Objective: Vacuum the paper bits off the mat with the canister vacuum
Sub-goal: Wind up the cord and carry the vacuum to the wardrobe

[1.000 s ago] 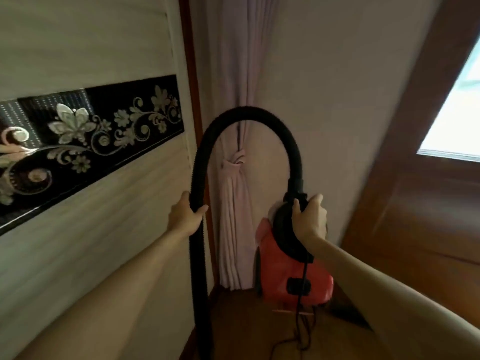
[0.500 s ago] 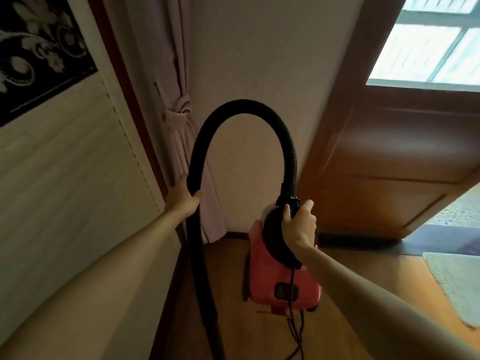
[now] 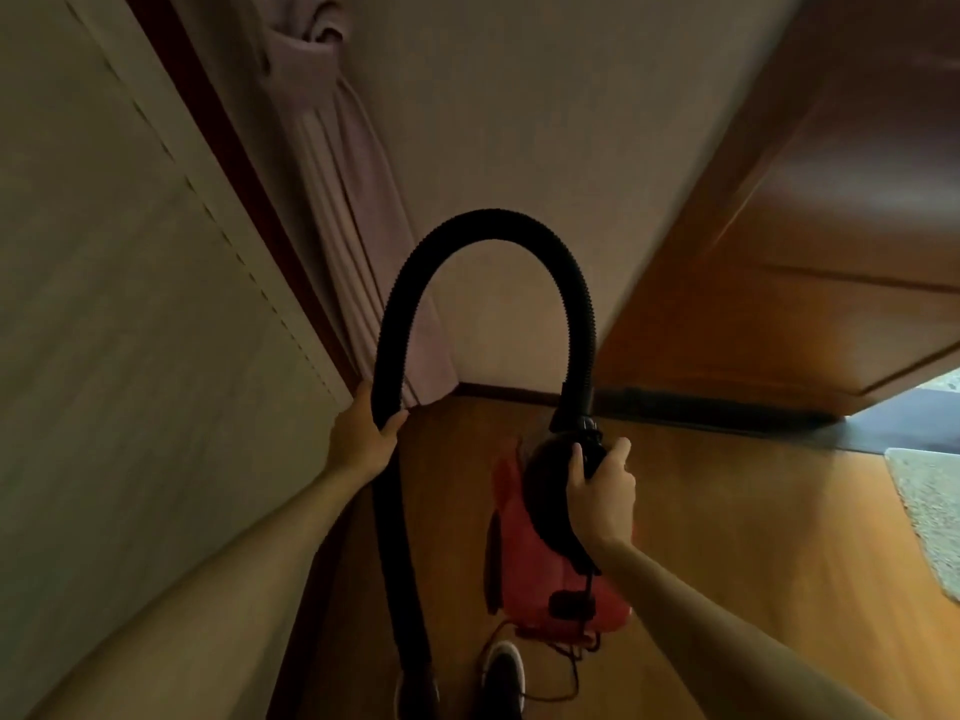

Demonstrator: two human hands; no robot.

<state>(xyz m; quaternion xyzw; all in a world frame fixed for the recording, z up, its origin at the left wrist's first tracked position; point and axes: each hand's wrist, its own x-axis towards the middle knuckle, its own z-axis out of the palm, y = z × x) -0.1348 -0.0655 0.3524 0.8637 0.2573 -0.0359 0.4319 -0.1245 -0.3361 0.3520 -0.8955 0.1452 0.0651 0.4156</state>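
A red canister vacuum [image 3: 550, 579] with a black top hangs above the wooden floor, carried by my right hand [image 3: 602, 498], which grips its black handle. Its black ribbed hose [image 3: 488, 226] arches up from the canister and comes down on the left. My left hand [image 3: 363, 433] is closed around that hose, and the rest of it runs down past my feet. A pale mat [image 3: 930, 511] shows only as a strip at the right edge; I see no paper bits on it.
A panelled wall [image 3: 130, 330] stands close on the left, with a tied pink curtain [image 3: 343, 163] in the corner. A wooden door [image 3: 779, 278] is at the right. The vacuum's cord [image 3: 566, 672] trails on the floor by my dark shoe [image 3: 501, 678].
My view has tilted downward and turned right, bringing the floor, my shoe and more of the mat into sight. Both hands keep their grips on hose and handle.
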